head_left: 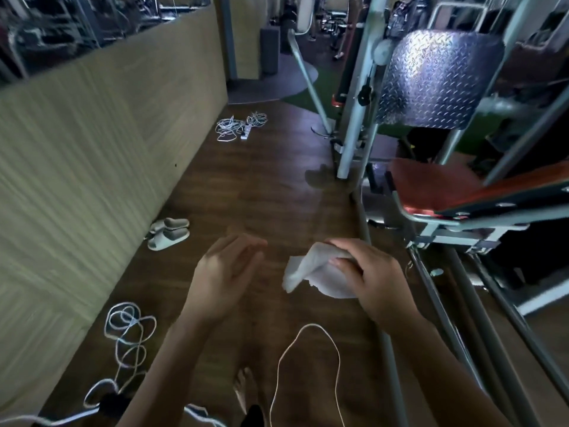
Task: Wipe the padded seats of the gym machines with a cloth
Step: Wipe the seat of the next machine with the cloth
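Right hand: the right hand (375, 282) gripped the white cloth (311, 274) at its far-right end, fingers curled over the top and thumb pinching from the near side.
Cloth position: up in the air above the wood floor (271, 186), between the two hands, near and left of the red padded seat (431, 183) and not touching it.
Cloth axis: the long axis ran slantwise, from the grip at the far right down to a loose, bunched end at the near left. That free end pointed toward the left hand.
Left hand: the left hand (228, 272) hung spread and relaxed, back up, fingers loosely extended, holding nothing and clearly apart from the cloth. It was blurred.
Seat: its rounded front edge faced left, toward open floor. A diamond-plate metal panel (437, 78) stood tilted above and beyond it.
Right edge: a grey frame tube (364, 220) ran from beside the seat toward the near edge, passing behind the right hand.
Open room: a wide lane of floor lay between the machine and the pale wood-grain wall panel (92, 149) on the left.
On the floor: grey slippers (169, 232) by the wall, a tangle of white cables (228, 127) with a power strip (244, 134) farther off, a looping white cable (129, 325) near left, a thin white cord (308, 325) arcing between the forearms, and a bare foot (246, 386) at the near edge.
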Demonstrator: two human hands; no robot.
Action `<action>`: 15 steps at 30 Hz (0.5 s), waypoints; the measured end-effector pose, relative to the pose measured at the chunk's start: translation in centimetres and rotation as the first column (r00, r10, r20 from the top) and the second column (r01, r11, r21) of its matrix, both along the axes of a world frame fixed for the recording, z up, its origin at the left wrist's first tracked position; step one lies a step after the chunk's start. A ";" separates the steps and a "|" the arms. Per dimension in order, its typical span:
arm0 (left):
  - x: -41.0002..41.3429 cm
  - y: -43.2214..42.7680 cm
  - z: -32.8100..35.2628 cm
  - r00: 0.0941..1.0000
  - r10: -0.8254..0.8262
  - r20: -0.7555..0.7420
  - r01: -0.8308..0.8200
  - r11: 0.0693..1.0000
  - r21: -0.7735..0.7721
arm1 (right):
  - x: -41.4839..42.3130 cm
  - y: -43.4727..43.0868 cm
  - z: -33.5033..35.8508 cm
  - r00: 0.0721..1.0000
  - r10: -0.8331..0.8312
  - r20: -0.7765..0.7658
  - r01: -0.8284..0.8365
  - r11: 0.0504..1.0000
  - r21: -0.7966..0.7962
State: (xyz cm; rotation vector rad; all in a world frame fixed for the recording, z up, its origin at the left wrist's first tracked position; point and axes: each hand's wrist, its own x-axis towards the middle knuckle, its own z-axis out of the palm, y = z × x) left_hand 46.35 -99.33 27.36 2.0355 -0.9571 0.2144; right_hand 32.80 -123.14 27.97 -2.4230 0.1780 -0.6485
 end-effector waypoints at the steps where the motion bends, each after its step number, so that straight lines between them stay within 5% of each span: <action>1: 3.0 -0.8 0.3 1.000 -0.007 0.008 0.007 1.000 0.002 | 2.7 -0.6 0.3 1.000 -0.010 -0.007 0.010 1.000 0.005; 15: 33.8 -16.2 3.5 0.985 -0.171 -0.024 0.173 0.983 0.063 | 27.4 -12.6 2.8 0.981 -0.192 -0.004 0.192 0.979 0.070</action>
